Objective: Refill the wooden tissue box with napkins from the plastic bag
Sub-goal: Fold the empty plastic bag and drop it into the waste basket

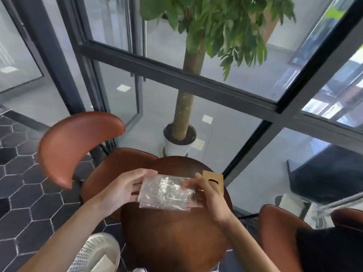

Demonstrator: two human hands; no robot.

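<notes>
The clear, crinkled plastic bag of pale napkins [167, 191] sat at lower centre of the frame, held just above the round dark-brown wooden counter [172, 232], and it looked full — the stack inside appeared flat and whole, with a loose flap of film trailing off its lower edge. The left hand [119, 191] gripped the bag's left end, thumb over the top and fingers curled beneath it, closed firmly on the packet. The right hand [208, 195] was closed on the bag's right end, its fingertips pinching the film near the top corner as if working at an opening; whether the bag was already torn open could not be told.

Just beyond the right hand, toward the right of centre, stood the light-brown wooden tissue box [215, 182] with a dark slot in its face, mostly hidden behind the fingers. Whether anything was in it could not be seen.

Judged from this, the task was at an early stage — the napkins were not yet out of the bag, and unpacking them, opening the box and loading it all remained.

Around the counter were curved reddish-brown leather chairs [78, 146], and at upper centre a potted tree in a white pot [179, 142] stood before dark-framed glass walls [176, 75].
</notes>
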